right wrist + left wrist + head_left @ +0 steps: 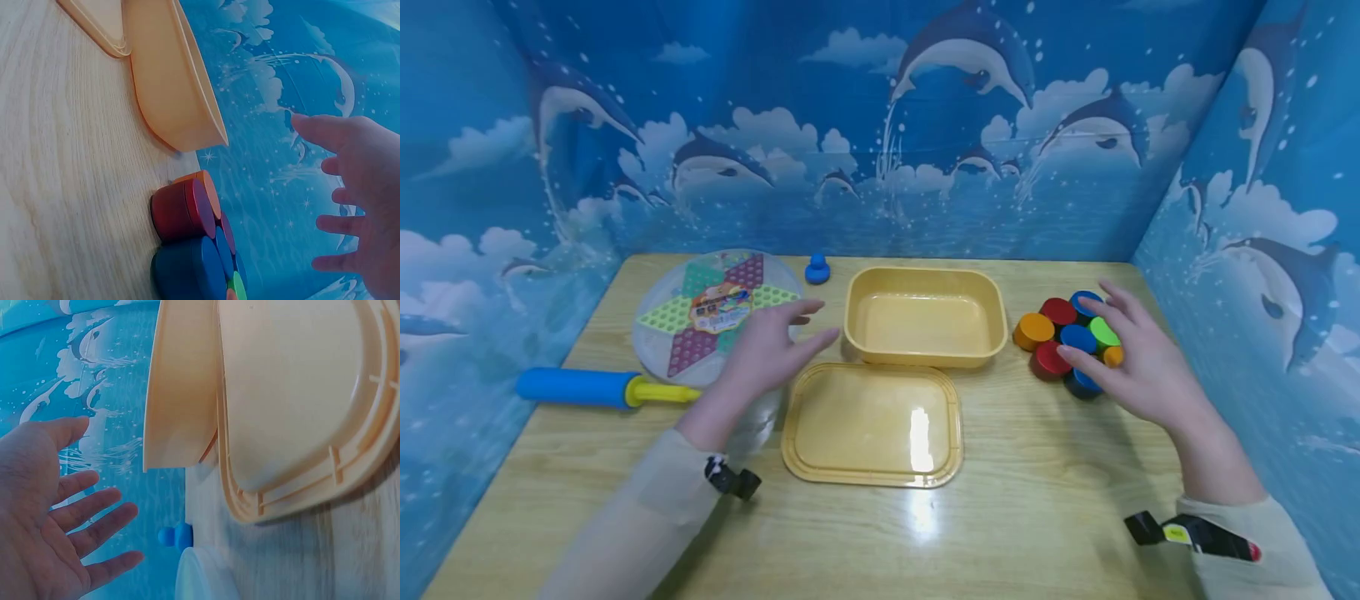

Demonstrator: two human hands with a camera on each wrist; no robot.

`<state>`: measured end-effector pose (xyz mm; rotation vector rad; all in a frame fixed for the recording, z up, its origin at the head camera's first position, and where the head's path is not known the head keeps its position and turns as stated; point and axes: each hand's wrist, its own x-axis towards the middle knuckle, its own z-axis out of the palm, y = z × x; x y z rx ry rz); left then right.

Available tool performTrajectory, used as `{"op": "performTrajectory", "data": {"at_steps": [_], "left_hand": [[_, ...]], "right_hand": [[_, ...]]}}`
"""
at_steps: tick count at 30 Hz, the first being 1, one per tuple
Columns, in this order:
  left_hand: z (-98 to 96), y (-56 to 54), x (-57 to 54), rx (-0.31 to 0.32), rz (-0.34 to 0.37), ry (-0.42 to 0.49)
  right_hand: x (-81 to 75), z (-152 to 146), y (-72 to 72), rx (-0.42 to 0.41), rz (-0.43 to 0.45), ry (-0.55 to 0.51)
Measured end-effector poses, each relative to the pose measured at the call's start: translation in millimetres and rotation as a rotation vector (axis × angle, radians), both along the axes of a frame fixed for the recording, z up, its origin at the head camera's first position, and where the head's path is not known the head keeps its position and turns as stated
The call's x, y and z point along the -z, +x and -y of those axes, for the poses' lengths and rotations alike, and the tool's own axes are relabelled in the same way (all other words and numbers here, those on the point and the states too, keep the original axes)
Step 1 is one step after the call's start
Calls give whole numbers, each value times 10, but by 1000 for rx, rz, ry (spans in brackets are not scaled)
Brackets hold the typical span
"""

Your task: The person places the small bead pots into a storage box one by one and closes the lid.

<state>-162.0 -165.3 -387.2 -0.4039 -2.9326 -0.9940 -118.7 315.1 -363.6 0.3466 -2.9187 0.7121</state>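
My left hand (763, 346) hovers with fingers spread near the right edge of a round Chinese checkers board (658, 337), holding nothing. Over a cluster of round lidded tubs, my right hand (1138, 367) is held with its fingers apart and nothing in its grasp. The tubs are red (178, 209), blue (194, 269), orange (1033, 331) and green (1103, 333). Between the hands stands a yellow rectangular container (925, 358), uncovered. Its flat yellow lid (865, 425) lies on the table in front of it.
At the left a rolling pin (576, 387) with a blue barrel and yellow handle lies on the wooden table (1022, 500). A small blue knobbed piece (817, 270) stands by the back edge. Dolphin-print curtains (820, 92) enclose the back and sides.
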Motion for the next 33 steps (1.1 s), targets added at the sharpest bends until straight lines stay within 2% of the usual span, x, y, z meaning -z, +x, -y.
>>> {"op": "performTrajectory", "data": {"at_steps": [7, 13, 23, 33], "left_hand": [[-73, -50, 113, -44, 108, 179], [-150, -112, 241, -72, 142, 294], [-303, -196, 343, -157, 190, 351], [-381, -222, 353, -250, 334, 493]], "right_hand": [[57, -111, 36, 11, -32, -131], [129, -226, 88, 28, -51, -182], [227, -380, 169, 61, -77, -199], [288, -499, 214, 91, -58, -201]]}}
